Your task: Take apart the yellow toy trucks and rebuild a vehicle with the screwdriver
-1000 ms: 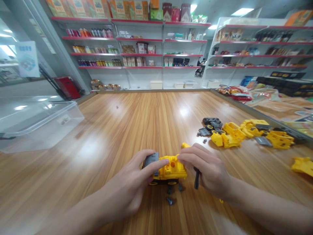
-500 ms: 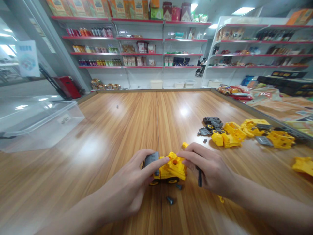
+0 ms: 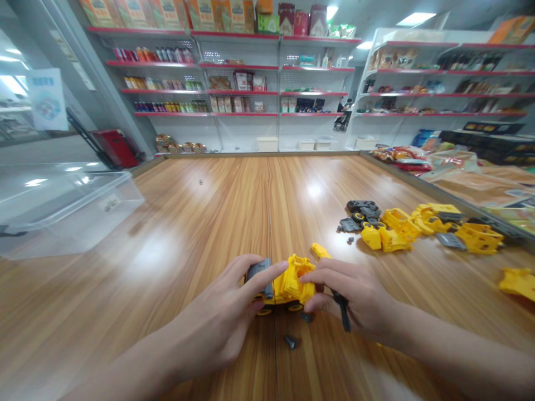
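A small yellow toy truck (image 3: 288, 287) with a grey part on its left end stands on the wooden table (image 3: 200, 223) near the front edge. My left hand (image 3: 228, 312) grips its grey end, fingers wrapped round it. My right hand (image 3: 355, 295) pinches the yellow cab piece, which is tilted up off the chassis, and also keeps a dark screwdriver (image 3: 343, 314) tucked under its fingers. Two dark screws (image 3: 289, 341) lie on the table just in front of the truck. A small yellow piece (image 3: 320, 250) lies behind it.
A heap of yellow and grey toy parts (image 3: 418, 225) spreads over the table's right side, with one yellow part (image 3: 516, 281) at the far right. A clear plastic bin (image 3: 62, 209) sits at the left. Shop shelves (image 3: 251, 83) line the back.
My right hand has tipped the yellow cab piece up and to the left off the chassis. My left hand has kept its hold on the grey end.
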The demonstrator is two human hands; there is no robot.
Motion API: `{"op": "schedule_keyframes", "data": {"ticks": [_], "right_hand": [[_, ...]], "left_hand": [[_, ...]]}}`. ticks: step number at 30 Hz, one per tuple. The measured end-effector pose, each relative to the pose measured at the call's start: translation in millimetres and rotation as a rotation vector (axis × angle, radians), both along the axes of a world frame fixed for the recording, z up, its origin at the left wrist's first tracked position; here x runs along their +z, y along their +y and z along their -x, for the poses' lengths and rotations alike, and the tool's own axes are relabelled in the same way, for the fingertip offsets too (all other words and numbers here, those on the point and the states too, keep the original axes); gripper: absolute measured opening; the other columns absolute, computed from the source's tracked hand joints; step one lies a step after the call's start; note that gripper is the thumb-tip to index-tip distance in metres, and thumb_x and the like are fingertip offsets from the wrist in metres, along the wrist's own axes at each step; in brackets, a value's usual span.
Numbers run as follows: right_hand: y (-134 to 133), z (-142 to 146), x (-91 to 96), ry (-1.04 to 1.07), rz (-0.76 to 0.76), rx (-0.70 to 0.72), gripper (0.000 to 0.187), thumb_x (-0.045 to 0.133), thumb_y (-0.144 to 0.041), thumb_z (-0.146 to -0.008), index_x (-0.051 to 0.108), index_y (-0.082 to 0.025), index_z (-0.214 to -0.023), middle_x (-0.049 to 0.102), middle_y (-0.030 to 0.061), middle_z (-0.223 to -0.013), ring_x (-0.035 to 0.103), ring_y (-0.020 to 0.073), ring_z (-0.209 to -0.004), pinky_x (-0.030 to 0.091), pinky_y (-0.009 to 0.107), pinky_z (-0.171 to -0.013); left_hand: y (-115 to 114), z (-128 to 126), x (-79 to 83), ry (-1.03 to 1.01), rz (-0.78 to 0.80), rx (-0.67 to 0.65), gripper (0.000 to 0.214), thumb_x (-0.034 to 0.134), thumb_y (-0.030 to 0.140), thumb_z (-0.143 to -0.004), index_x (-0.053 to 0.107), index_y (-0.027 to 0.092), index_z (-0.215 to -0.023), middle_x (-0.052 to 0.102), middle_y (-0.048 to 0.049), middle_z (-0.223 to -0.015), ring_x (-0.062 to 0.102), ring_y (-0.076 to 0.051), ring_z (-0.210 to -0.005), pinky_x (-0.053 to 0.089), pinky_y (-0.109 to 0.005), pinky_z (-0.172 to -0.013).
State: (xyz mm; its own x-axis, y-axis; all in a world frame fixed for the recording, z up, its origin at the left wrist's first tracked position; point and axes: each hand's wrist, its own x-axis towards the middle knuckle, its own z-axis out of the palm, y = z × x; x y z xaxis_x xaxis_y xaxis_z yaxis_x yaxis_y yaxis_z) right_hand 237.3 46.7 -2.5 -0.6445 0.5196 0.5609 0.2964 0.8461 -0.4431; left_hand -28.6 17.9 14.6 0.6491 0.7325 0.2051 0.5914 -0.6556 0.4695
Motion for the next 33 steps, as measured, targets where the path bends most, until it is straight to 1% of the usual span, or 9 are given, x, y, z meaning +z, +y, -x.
{"op": "schedule_keyframes", "data": {"ticks": [5, 9, 12, 15, 20, 22, 25, 27, 33], "right_hand": [[0, -3, 6.5, 0.072, -0.073, 0.026, 0.04, 0.06, -0.017, -0.091, 0.052, -0.015, -0.131, 0.06, 0.0019, -0.079, 0.058, 0.0122, -0.067, 0.049, 0.024, -0.061], [5, -13, 12.7, -0.068, -0.054, -0.06, 0.046, 0.051, -0.009, -0.092, 0.052, -0.024, -0.135, 0.057, 0.0117, -0.119, 0.062, 0.014, -0.084, 0.054, 0.028, -0.072], [7, -14, 11.5, -0.154, 0.024, -0.009, 0.049, 0.05, -0.007, -0.091, 0.049, -0.025, -0.136, 0.047, 0.0132, -0.139, 0.06, 0.0186, -0.109, 0.053, 0.036, -0.089], [7, -10, 8.2, -0.166, 0.087, 0.061, 0.039, 0.049, -0.006, -0.091, 0.053, -0.023, -0.125, 0.05, 0.0115, -0.139, 0.052, 0.0198, -0.124, 0.048, 0.04, -0.1], [5, -6, 0.3, -0.127, 0.111, 0.009, 0.03, 0.055, -0.011, -0.09, 0.053, -0.023, -0.118, 0.055, 0.0103, -0.123, 0.058, 0.019, -0.108, 0.051, 0.036, -0.091], [4, -5, -3.2, -0.077, 0.144, -0.012, 0.041, 0.061, -0.017, -0.088, 0.047, -0.023, -0.126, 0.057, 0.0093, -0.117, 0.059, 0.0191, -0.104, 0.051, 0.035, -0.089], [2, -1, -4.9, -0.079, 0.17, -0.007, 0.065, 0.066, -0.02, -0.086, 0.032, -0.023, -0.141, 0.054, 0.0119, -0.128, 0.055, 0.0214, -0.115, 0.048, 0.037, -0.096], [-1, 0, -3.5, -0.118, 0.183, 0.026, 0.065, 0.065, -0.021, -0.087, 0.031, -0.024, -0.143, 0.051, 0.0119, -0.136, 0.051, 0.0217, -0.123, 0.044, 0.037, -0.101], [-3, -2, -2.5, -0.089, 0.266, 0.003, 0.05, 0.068, -0.033, -0.086, 0.042, -0.024, -0.128, 0.062, 0.0058, -0.115, 0.062, 0.0168, -0.091, 0.05, 0.029, -0.08]], "left_hand": [[0, -2, -1.0, -0.027, -0.033, 0.001, 0.063, 0.04, 0.003, -0.087, 0.034, 0.033, -0.142, 0.04, -0.0112, -0.128, 0.049, -0.024, -0.114, 0.051, -0.045, -0.095], [1, -2, -1.7, 0.0, -0.054, 0.008, 0.055, 0.04, 0.004, -0.087, 0.044, 0.031, -0.134, 0.04, -0.0118, -0.128, 0.05, -0.024, -0.112, 0.052, -0.045, -0.093], [1, 0, -2.2, 0.028, -0.04, -0.002, 0.057, 0.039, 0.003, -0.087, 0.043, 0.032, -0.136, 0.037, -0.0113, -0.129, 0.049, -0.023, -0.114, 0.052, -0.042, -0.093], [1, 1, -2.5, 0.049, -0.017, -0.006, 0.06, 0.039, 0.004, -0.088, 0.039, 0.035, -0.139, 0.035, -0.0103, -0.13, 0.048, -0.022, -0.114, 0.051, -0.04, -0.095], [2, 1, -2.7, 0.034, -0.021, -0.009, 0.062, 0.039, 0.002, -0.086, 0.04, 0.035, -0.139, 0.035, -0.0105, -0.128, 0.047, -0.024, -0.116, 0.051, -0.043, -0.095], [2, 1, -2.8, 0.034, -0.014, -0.015, 0.066, 0.04, 0.0, -0.083, 0.04, 0.035, -0.139, 0.034, -0.0105, -0.129, 0.046, -0.024, -0.117, 0.051, -0.044, -0.096], [2, 1, -2.1, 0.052, -0.015, -0.016, 0.073, 0.041, -0.003, -0.078, 0.039, 0.036, -0.14, 0.032, -0.01, -0.132, 0.045, -0.025, -0.12, 0.049, -0.045, -0.099], [1, 2, -1.1, 0.075, -0.017, -0.021, 0.076, 0.041, -0.004, -0.077, 0.038, 0.037, -0.141, 0.032, -0.0096, -0.133, 0.044, -0.025, -0.121, 0.048, -0.046, -0.1], [0, 1, -1.1, 0.066, -0.006, -0.019, 0.074, 0.039, -0.003, -0.082, 0.031, 0.037, -0.144, 0.034, -0.0096, -0.132, 0.043, -0.025, -0.122, 0.049, -0.044, -0.099]]}}
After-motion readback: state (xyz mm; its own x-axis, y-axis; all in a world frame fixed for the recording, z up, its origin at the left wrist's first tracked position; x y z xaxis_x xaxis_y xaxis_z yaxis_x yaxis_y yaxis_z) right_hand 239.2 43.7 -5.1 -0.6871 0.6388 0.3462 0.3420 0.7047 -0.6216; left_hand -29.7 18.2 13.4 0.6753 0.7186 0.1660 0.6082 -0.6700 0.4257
